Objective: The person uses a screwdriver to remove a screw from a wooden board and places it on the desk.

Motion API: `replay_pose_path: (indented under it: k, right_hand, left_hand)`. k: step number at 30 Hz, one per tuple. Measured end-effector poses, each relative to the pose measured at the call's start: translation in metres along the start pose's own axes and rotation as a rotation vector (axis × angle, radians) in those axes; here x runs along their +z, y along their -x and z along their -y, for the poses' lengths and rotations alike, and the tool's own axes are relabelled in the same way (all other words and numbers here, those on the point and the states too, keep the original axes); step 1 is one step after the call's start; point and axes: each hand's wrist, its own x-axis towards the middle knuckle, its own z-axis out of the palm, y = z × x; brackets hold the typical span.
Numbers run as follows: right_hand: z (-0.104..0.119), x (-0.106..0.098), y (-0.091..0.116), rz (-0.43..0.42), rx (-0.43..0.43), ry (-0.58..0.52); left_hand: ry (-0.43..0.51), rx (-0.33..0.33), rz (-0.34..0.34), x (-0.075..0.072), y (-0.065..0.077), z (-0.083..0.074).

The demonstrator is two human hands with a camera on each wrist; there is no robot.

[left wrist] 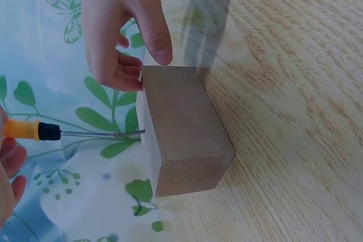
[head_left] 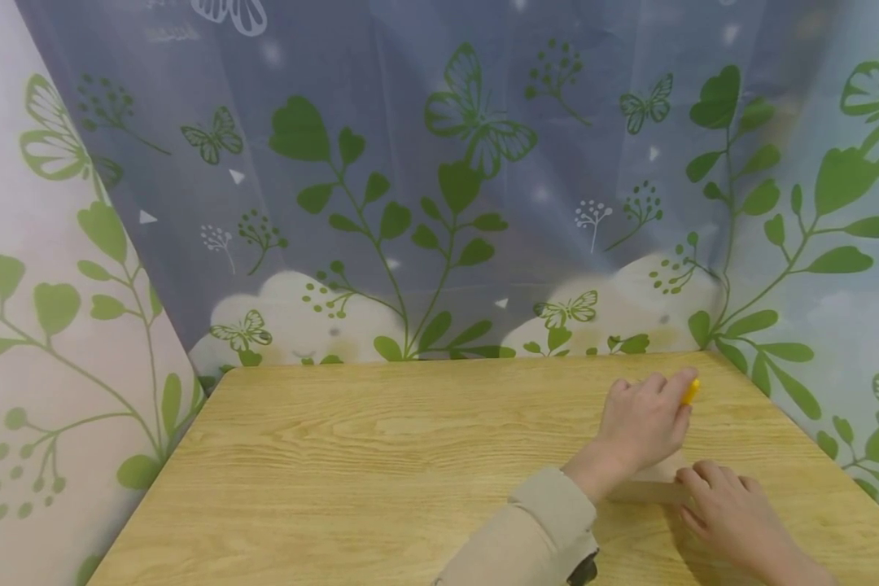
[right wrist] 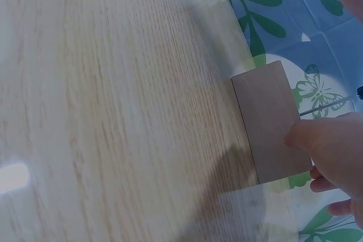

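Note:
My left hand [head_left: 640, 419] grips a screwdriver [left wrist: 22, 129] with a yellow handle and a black collar; in the head view only a bit of yellow shows past the fingers. The metal shaft meets a threaded screw [left wrist: 134, 133], whose point enters the upper face of a wooden block [left wrist: 184, 111]. That rectangular block rests on the tabletop, and in the head view the left hand partly covers it. My right hand [head_left: 736, 513] holds one end of the block, its thumb [right wrist: 298, 134] against the side and other fingers bent near the end.
The wood-grain table [head_left: 381, 456] extends far to the left of the hands. A curtain [head_left: 381, 203] printed with green leaves and butterflies stands behind its back edge and along both sides.

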Motion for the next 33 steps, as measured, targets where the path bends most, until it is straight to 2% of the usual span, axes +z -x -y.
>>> replay_pose_path:
  k: [12, 16, 22, 24, 29, 33]
  right_hand:
    - [0.0011, -0.0009, -0.0003, 0.007, -0.001, -0.010]
    - [0.0012, -0.0011, -0.0006, -0.003, -0.001, -0.014]
    - [0.0005, -0.0004, -0.0010, -0.016, -0.013, -0.009]
    - [0.0002, 0.0000, -0.0010, -0.015, -0.014, -0.008]
    - [-0.0003, 0.0004, 0.0002, -0.012, -0.015, 0.001]
    - [0.0001, 0.0002, 0.0003, -0.011, -0.011, 0.000]
  left_hand:
    - [0.022, -0.013, -0.011, -0.0002, -0.0003, -0.0010]
    - [0.001, 0.005, -0.045, 0.0018, 0.0006, 0.0001]
    - [-0.075, 0.040, -0.135, 0.0045, 0.0018, 0.0025]
    - [-0.071, 0.039, -0.151, 0.0043, 0.0019, 0.0028]
    - [-0.029, 0.028, -0.129, 0.0014, 0.0017, 0.0026]
    - [-0.034, 0.029, -0.122, 0.0000, 0.0019, 0.0024]
